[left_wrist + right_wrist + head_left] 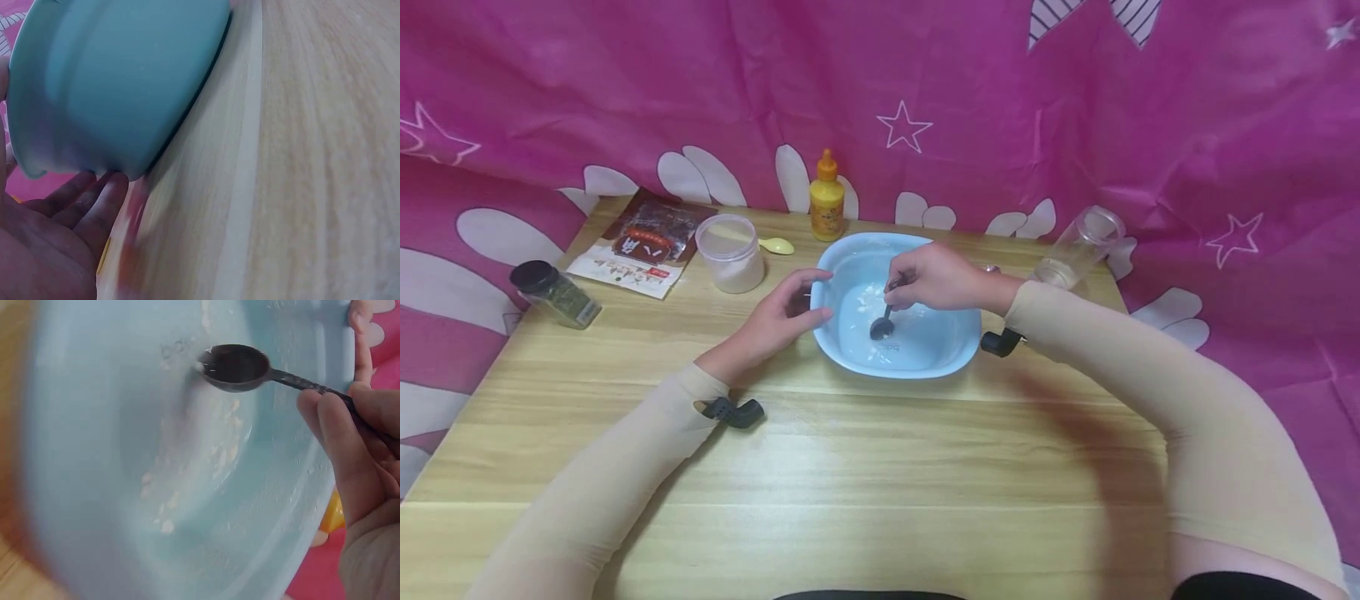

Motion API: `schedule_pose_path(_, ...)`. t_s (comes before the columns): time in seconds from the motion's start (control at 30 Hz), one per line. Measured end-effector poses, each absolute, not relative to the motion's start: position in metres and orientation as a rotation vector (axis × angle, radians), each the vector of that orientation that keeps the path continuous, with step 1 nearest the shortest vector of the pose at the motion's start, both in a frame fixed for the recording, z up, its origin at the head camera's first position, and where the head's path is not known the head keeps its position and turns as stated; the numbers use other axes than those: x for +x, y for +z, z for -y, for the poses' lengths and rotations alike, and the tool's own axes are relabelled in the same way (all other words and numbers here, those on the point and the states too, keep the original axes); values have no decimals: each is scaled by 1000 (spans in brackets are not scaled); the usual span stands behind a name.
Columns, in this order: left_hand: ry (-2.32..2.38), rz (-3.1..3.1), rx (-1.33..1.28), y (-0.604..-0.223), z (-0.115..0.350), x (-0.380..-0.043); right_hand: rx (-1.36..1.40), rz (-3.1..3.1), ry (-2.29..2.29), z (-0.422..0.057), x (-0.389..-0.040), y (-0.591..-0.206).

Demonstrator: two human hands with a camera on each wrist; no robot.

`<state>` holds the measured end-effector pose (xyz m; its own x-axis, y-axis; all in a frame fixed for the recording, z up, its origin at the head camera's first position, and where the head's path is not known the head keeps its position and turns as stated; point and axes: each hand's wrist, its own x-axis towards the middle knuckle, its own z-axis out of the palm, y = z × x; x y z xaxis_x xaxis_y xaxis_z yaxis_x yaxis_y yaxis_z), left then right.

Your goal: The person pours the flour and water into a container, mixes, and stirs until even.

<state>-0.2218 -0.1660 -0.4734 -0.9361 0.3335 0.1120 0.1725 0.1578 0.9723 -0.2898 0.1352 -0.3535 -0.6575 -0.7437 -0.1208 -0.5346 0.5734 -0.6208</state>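
A light-blue plastic basin (891, 367) stands on the wooden table, with clear wet-looking contents and small pale bits (167, 526) on its bottom. At its left side my left hand (767, 327) steadies it, thumb and index finger at the rim. Other fingertips of that hand touch the outer wall (119, 94) in the left wrist view. Between the fingers and thumb of my right hand (936, 279) is the handle of a dark measuring spoon (236, 365). Its bowl is inside the basin, low over the bottom; whether it touches cannot be told.
Behind the basin stands a yellow squeeze bottle (827, 208). To the left are a tub of white powder (733, 262), a yellow spoon (777, 246), a printed packet (643, 242) and a black-lidded spice jar (557, 293). A clear jar (1078, 246) is beyond the right forearm.
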Motion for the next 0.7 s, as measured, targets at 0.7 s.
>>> schedule_pose_path(0.7,1900,-2287,492,-476,167,-223,-970,-2752,-398,-134,-318,-347)
